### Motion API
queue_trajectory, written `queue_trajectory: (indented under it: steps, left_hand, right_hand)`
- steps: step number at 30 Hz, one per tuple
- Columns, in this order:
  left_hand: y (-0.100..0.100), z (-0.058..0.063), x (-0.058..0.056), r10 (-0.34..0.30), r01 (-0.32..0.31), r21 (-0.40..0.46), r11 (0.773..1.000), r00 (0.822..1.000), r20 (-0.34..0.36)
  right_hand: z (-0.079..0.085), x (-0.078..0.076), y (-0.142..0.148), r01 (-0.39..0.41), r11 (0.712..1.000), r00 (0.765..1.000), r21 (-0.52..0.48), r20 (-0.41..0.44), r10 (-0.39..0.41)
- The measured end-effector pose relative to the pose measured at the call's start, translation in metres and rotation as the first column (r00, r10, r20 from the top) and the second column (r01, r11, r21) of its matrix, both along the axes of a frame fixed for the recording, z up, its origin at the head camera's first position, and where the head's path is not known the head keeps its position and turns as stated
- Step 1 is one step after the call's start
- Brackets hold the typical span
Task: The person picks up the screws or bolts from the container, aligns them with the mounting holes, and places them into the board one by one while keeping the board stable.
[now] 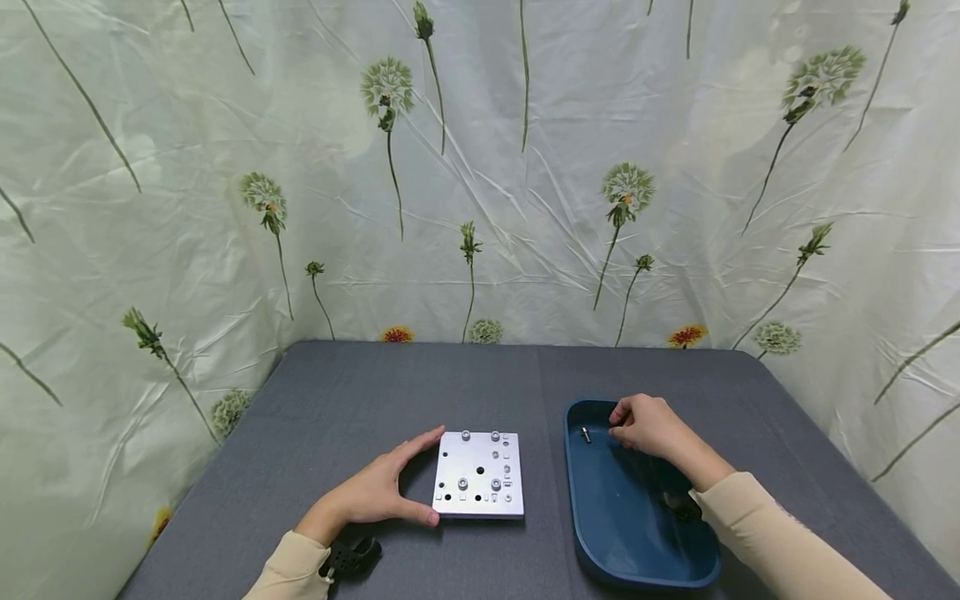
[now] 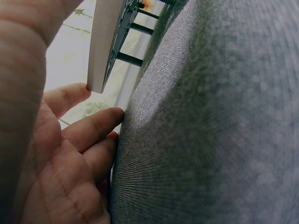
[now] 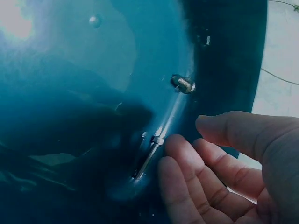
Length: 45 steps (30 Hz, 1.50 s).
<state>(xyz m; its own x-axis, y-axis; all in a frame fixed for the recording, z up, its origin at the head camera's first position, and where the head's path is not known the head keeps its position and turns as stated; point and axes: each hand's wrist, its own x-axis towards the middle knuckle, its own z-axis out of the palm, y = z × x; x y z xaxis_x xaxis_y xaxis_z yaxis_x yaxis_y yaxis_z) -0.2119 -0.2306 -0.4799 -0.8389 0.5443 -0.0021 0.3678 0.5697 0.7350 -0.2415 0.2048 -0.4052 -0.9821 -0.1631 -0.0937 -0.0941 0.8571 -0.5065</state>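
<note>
I'm looking into a small curtained-off work booth: wrinkled pale dandelion-print fabric (image 1: pixel 540 250) is hanging behind and along both sides of a grey cloth-topped table (image 1: pixel 420 383). A drilled metal plate (image 1: pixel 467 460) and a blue tray (image 1: pixel 622 529) holding small metal fasteners (image 1: pixel 586 435) are lending it a workshop air, but the fabric is hiding the surrounding room, so I'm not telling home from lab.
</note>
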Motion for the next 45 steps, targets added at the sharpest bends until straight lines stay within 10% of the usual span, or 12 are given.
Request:
queue_trajectory:
  steps: [16,45]
  left_hand:
    - [0.000,-0.005,-0.003,0.008,-0.008,0.001,1.000,1.000,0.021]
    - [0.000,-0.002,-0.002,-0.002,0.002,0.005,1.000,1.000,0.013]
  right_hand:
    - [-0.012,-0.002,-0.005,0.028,0.984,1.000,0.175,-0.015,-0.026]
    - [-0.022,-0.002,-0.006,-0.006,0.986,0.994,0.169,-0.106,0.024]
